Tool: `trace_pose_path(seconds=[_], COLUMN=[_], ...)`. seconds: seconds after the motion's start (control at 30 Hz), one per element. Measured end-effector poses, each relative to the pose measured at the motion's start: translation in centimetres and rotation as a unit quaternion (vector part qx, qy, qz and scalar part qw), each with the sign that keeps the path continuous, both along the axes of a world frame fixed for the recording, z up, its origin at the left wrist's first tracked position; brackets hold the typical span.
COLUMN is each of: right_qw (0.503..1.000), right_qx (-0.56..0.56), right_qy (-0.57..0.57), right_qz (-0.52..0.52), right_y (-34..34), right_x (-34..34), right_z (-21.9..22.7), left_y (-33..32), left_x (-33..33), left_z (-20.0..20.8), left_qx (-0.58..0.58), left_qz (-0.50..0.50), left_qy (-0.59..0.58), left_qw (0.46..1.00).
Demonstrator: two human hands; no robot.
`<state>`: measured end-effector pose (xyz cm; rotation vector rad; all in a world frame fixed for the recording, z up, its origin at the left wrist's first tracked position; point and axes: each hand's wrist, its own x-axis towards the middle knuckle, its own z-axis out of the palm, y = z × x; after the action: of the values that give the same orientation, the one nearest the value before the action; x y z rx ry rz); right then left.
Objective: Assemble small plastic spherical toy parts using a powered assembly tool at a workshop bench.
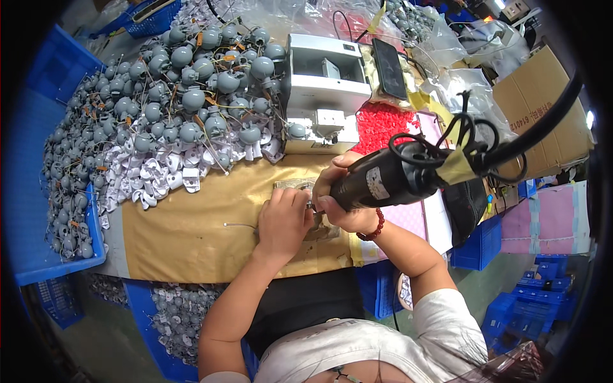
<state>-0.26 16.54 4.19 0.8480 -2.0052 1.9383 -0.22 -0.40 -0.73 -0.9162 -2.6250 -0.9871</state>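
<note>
Gold tabletop, black tool (right grip)

An assembly workshop, by the look of it: wired grey ball-shaped housings are heaped on the counter near white plastic pieces and small red parts, with a corded black power tool over it and blue plastic crates around.

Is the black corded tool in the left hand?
No, the right hand grips the black corded tool, while the left hand is beside it, above the gold-coloured mat.
</note>
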Motion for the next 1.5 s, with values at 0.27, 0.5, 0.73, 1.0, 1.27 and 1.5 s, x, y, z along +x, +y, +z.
trace_pose_path(seconds=[0.27, 0.5, 0.73, 1.0, 1.27, 1.5], right_qw=[0.998, 0.934, 0.875, 0.95, 0.922, 0.859], right_qx=[0.064, -0.163, 0.127, 0.216, -0.12, -0.269], right_qy=[0.006, -0.184, -0.021, -0.109, -0.327, -0.422], right_qz=[-0.023, -0.259, -0.467, -0.198, -0.171, -0.11], right_y=[0.3, 1.3, 7.1, 0.8, -2.2, -1.6], right_x=[-0.1, -1.9, -1.7, 1.2, -0.9, -1.6], right_z=[0.0, 3.3, -2.0, -4.1, -4.1, -4.2], left_y=[0.2, 0.0, 0.1, 0.2, 0.1, 0.0], left_x=[0.1, 0.4, 0.6, 1.2, 1.1, 1.1], left_z=[0.2, 0.9, 0.2, -0.2, -0.2, -0.2], left_qx=[0.005, 0.026, 0.07, 0.088, 0.078, 0.112], left_qz=[0.009, 0.03, 0.019, 0.006, -0.005, -0.005], left_qy=[-0.017, -0.075, -0.064, -0.051, -0.052, -0.062], left_qw=[1.0, 0.996, 0.995, 0.995, 0.996, 0.992])
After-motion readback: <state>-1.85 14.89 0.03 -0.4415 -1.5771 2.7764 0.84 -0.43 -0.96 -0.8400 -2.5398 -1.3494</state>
